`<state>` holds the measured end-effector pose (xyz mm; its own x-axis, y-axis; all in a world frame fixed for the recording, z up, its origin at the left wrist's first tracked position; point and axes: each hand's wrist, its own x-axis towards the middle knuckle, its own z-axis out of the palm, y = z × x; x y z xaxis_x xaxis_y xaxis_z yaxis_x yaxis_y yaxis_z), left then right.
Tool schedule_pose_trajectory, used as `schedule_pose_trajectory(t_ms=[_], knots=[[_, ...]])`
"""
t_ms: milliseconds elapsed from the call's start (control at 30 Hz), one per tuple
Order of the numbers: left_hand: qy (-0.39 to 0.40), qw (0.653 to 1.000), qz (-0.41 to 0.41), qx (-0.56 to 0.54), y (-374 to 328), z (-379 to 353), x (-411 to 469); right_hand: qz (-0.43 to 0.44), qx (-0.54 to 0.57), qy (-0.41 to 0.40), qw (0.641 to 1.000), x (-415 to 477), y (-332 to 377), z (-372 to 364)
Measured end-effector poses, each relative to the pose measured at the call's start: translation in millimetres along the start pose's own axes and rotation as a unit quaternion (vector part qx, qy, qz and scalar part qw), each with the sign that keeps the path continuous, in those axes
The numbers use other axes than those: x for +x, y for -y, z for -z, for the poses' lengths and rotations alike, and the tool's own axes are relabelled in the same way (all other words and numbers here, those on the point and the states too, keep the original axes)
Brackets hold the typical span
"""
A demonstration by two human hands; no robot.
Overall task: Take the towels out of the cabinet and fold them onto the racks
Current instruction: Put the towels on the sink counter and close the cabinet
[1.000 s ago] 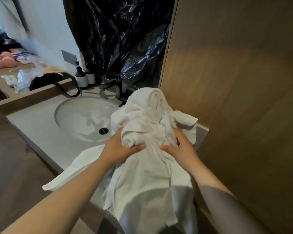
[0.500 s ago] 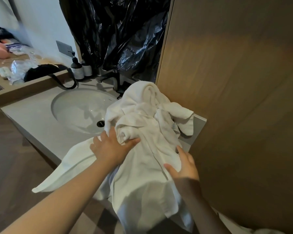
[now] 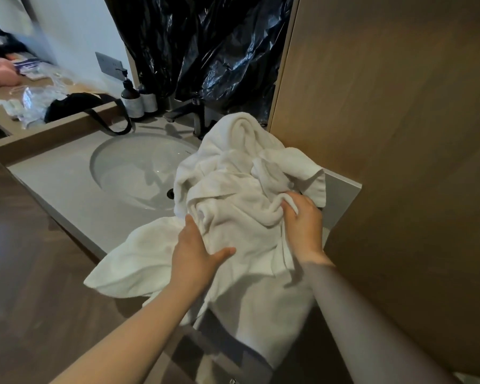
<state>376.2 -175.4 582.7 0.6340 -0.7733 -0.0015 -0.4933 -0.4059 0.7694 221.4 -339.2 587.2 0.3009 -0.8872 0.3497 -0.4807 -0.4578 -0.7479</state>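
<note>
A heap of crumpled white towels (image 3: 233, 189) lies on the right end of the grey counter (image 3: 64, 187), next to the sink, and part of it hangs over the front edge. My left hand (image 3: 194, 256) rests on the lower left of the heap with fingers spread and thumb out. My right hand (image 3: 302, 220) grips a bunched fold of towel at the heap's right side. No rack is in view.
A round sink (image 3: 133, 167) with a dark tap (image 3: 189, 117) sits left of the towels. Two pump bottles (image 3: 135, 102) stand behind it. Black plastic sheeting (image 3: 205, 51) hangs at the back. A tall wooden panel (image 3: 399, 134) stands close on the right. A cluttered shelf (image 3: 34, 98) lies far left.
My right hand moved up from the hanging part and took hold of a fold at the heap's right. My left hand slid lower on the towels and its fingers flattened.
</note>
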Motion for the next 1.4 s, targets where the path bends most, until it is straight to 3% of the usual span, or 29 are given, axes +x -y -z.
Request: schedule_pose_trajectory(t_ms=[200, 400, 567, 733, 867, 1167, 1400], knots=[[-0.020, 0.999, -0.013, -0.042, 7, -5, 24, -0.042, 0.046, 0.108, 0.992, 13, -18, -2], [0.001, 0.999, -0.002, -0.045, 4, 1, 18, -0.010, -0.034, 0.048, 0.998, -35, -2, 25], [0.033, 0.998, 0.002, 0.060, -3, 18, 7, -0.010, -0.112, 0.049, 0.992, -89, 13, 49], [0.051, 0.983, -0.068, 0.164, -13, 45, -26, -0.072, -0.162, 0.155, 0.972, -132, 15, 78], [0.071, 0.965, -0.136, 0.211, -19, 63, -70, -0.083, -0.213, 0.185, 0.956, -171, 25, 99], [0.213, 0.915, -0.242, 0.241, -13, 55, -167, -0.117, -0.252, 0.222, 0.935, -282, 40, 139], [0.293, 0.875, -0.296, 0.247, -16, 17, -230, -0.224, -0.261, 0.204, 0.917, -362, 38, 179]])
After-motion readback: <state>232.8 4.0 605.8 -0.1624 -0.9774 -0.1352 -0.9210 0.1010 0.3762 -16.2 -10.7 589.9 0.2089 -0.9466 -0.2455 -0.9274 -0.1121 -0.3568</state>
